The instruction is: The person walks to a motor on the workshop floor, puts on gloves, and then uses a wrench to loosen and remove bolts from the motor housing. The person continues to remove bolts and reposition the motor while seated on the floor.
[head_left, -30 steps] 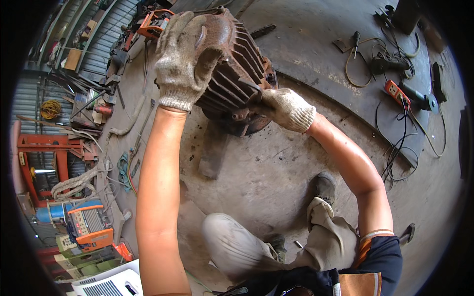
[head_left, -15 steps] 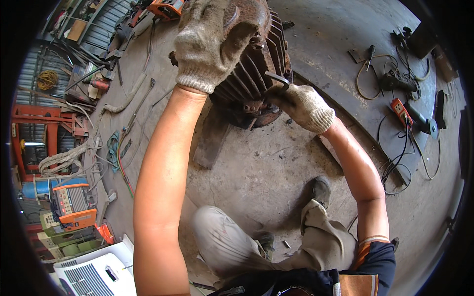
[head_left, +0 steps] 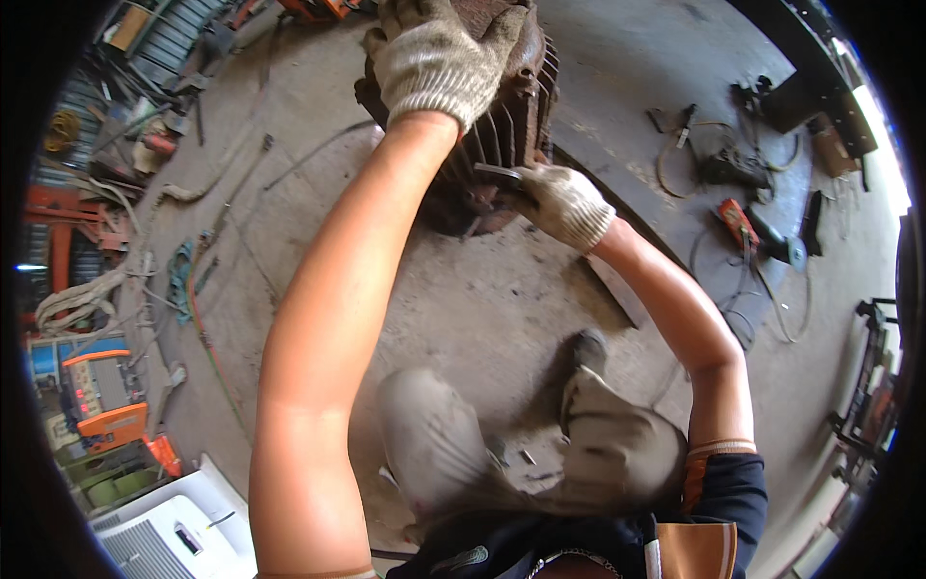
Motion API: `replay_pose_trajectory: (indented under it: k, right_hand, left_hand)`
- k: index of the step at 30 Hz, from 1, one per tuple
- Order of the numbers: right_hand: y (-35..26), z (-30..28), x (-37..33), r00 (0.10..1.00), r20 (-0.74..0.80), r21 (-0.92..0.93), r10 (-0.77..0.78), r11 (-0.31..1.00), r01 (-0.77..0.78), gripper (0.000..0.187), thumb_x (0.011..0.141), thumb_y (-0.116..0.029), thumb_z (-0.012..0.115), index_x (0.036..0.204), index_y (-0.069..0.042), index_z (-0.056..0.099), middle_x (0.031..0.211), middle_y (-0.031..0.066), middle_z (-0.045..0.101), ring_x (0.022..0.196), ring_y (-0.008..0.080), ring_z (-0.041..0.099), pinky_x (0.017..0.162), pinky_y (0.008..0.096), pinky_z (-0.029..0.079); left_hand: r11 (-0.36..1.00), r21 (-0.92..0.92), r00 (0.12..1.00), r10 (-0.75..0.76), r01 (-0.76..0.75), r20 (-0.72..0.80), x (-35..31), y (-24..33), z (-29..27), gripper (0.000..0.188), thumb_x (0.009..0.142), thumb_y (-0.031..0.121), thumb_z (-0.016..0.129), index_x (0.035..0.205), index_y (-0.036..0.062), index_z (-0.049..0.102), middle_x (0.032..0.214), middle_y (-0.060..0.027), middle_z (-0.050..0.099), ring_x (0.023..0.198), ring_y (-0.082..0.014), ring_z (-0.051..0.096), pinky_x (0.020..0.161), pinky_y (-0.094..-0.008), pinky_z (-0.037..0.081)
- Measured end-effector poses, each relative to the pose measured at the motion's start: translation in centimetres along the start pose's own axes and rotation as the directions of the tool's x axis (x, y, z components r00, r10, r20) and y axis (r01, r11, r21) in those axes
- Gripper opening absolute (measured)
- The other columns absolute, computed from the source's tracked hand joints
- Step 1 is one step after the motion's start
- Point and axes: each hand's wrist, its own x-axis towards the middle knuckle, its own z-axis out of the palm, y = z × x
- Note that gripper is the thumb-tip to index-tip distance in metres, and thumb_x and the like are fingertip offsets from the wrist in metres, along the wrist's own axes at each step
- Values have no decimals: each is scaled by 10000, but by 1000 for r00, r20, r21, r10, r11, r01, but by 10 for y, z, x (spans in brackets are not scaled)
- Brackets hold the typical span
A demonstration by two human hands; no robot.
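A rusty, ribbed electric motor housing (head_left: 516, 116) stands on the concrete floor at the top middle. My left hand (head_left: 434, 53), in a knitted work glove, lies over the top of the housing and grips it. My right hand (head_left: 561, 205), also gloved, is closed on a small metal tool (head_left: 497, 172) whose tip is pressed against the housing's lower side. My bent knees and one shoe (head_left: 584, 349) show below the motor.
An angle grinder (head_left: 767, 241) and coiled cables (head_left: 694, 154) lie on the floor at right. Orange machines (head_left: 101, 400), ropes and hoses (head_left: 183, 280) crowd the left. A white appliance (head_left: 174, 536) sits at lower left. A dark steel beam (head_left: 810, 58) runs along the upper right.
The view has shifted, so the motor and both hands sit higher in the picture. My left hand stays on the housing top; my right hand keeps the tool at the lower side.
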Motion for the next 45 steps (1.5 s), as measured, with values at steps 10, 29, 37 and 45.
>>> replay_pose_trajectory:
  k: [10, 29, 37, 45]
  right_hand:
    - [-23, 21, 7, 938, -84, 80, 335, 941, -329, 272, 955, -305, 657, 1130, -107, 724, 1010, 220, 727, 975, 401, 686, 889, 490, 533]
    - [-9, 31, 4, 979, -155, 150, 134, 982, -110, 275, 960, -328, 640, 1085, -93, 707, 986, 220, 721, 985, 420, 682, 859, 505, 541]
    - [2, 53, 2, 936, -201, 270, 287, 935, -229, 308, 935, -361, 675, 937, -54, 692, 915, 214, 714, 858, 413, 697, 726, 496, 547]
    - [-31, 3, 3, 949, -280, 249, 143, 966, -72, 349, 900, -414, 708, 1011, -83, 704, 928, 170, 720, 834, 369, 702, 657, 492, 552]
  left_hand:
    - [994, -76, 997, -79, 78, -7, 0, 7, -5, 1062, 872, 829, 457, 1545, 11, 374, 1501, -263, 489, 1430, -379, 446, 1141, -523, 352]
    - [963, -144, 970, -237, 227, -60, -2, 7, -12, 1035, 770, 773, 679, 1424, -4, 478, 1358, -228, 610, 1306, -357, 549, 1143, -522, 340]
    - [973, -146, 982, -184, 176, -37, -1, -1, -6, 676, 820, 685, 690, 1119, 80, 670, 1104, -173, 717, 1047, -360, 668, 972, -477, 466]
    - [954, -166, 968, -239, 249, 78, 1, 2, -12, 708, 807, 607, 741, 1215, 36, 647, 1266, -189, 678, 1182, -337, 629, 1058, -452, 428]
